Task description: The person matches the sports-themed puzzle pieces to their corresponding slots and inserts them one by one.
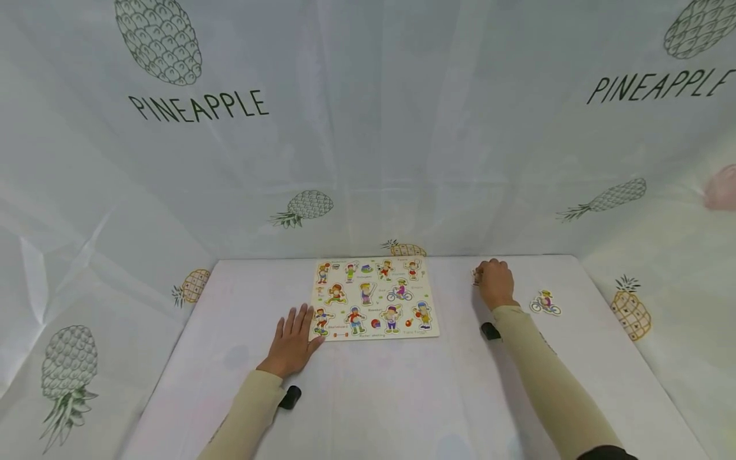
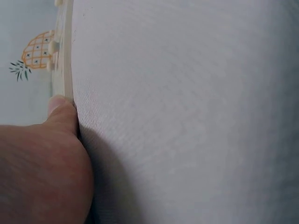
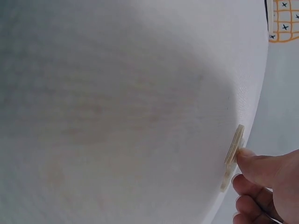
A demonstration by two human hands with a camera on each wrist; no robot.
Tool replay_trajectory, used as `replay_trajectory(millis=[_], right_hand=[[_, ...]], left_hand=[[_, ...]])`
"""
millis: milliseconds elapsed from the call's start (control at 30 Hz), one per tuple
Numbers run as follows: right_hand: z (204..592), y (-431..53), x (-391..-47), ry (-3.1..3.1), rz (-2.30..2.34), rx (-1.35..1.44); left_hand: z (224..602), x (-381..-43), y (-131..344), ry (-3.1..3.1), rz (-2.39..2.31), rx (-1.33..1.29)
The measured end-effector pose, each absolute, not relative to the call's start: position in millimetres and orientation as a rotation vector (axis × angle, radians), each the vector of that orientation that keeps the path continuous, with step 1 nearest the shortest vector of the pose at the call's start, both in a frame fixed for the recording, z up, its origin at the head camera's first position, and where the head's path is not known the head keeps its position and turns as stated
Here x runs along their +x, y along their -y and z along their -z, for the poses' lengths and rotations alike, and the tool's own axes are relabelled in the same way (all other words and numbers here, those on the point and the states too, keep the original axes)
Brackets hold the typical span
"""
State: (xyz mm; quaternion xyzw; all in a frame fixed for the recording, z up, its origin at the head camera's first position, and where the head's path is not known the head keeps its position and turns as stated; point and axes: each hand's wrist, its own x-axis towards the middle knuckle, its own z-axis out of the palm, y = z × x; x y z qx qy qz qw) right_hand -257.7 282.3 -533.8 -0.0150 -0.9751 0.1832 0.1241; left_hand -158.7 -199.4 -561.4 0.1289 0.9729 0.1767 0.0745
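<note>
A wooden puzzle board (image 1: 375,298) printed with sports figures lies on the table's far half. My left hand (image 1: 291,345), fingers straight, rests at its lower left corner. In the left wrist view the thumb (image 2: 63,112) touches the board's edge (image 2: 68,51). To the right of the board, my right hand (image 1: 496,283) pinches a small wooden puzzle piece (image 3: 233,156) by the thumb and fingers. That piece is seen nearly edge-on, and the hand covers most of it in the head view. Farther right lies a cyclist puzzle piece (image 1: 545,303).
A white cloth covers the table (image 1: 379,396). Behind it hangs a pale curtain (image 1: 391,140) with pineapple prints, which also runs along both sides. Small knobs (image 2: 53,46) stand up from the board.
</note>
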Motion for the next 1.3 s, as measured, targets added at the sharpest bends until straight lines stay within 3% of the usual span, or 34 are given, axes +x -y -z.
replay_trajectory(millis=[667,1300], right_hand=[[534,-282,-258,2.784,-0.525,0.021],[514,-204,-247,2.688,-0.657,0.211]], left_hand=[[574,-169,202,-2.963,-0.44,0.401],[580,-164,204,-2.968,-0.448,0.408]])
